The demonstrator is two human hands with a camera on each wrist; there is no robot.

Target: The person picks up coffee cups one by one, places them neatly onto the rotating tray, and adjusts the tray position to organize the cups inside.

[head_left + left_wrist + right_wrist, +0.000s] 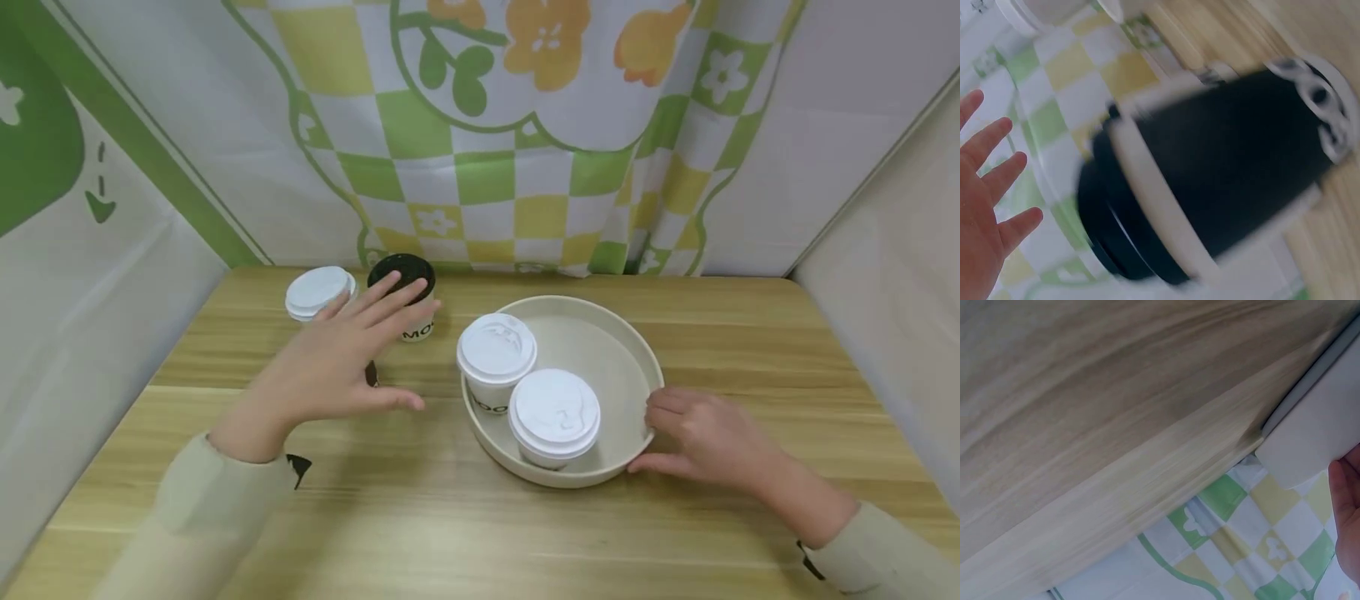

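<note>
My left hand point(330, 358) is spread with straight fingers above the cups at the left, holding nothing. Beyond it stand a white-lidded paper cup point(318, 290) and a black-lidded paper cup point(420, 325), both partly hidden by the hand. In the left wrist view, a blurred cup with a black lid and a black sleeve point(1229, 162) looms close, beside the spread fingers point(1004, 169). My right hand point(708, 437) grips the right rim of a round beige tray point(637, 342), thumb low on its side. Two white-lidded paper cups, one point(497, 346) behind the other point(555, 408), stand inside the tray's left half.
The wooden table point(450, 533) runs back to a checked green, yellow and white curtain point(487, 175). Pale fabric walls point(892, 275) close in the left and right sides. In the right wrist view, the tray's side point(1316, 419) shows near the table edge.
</note>
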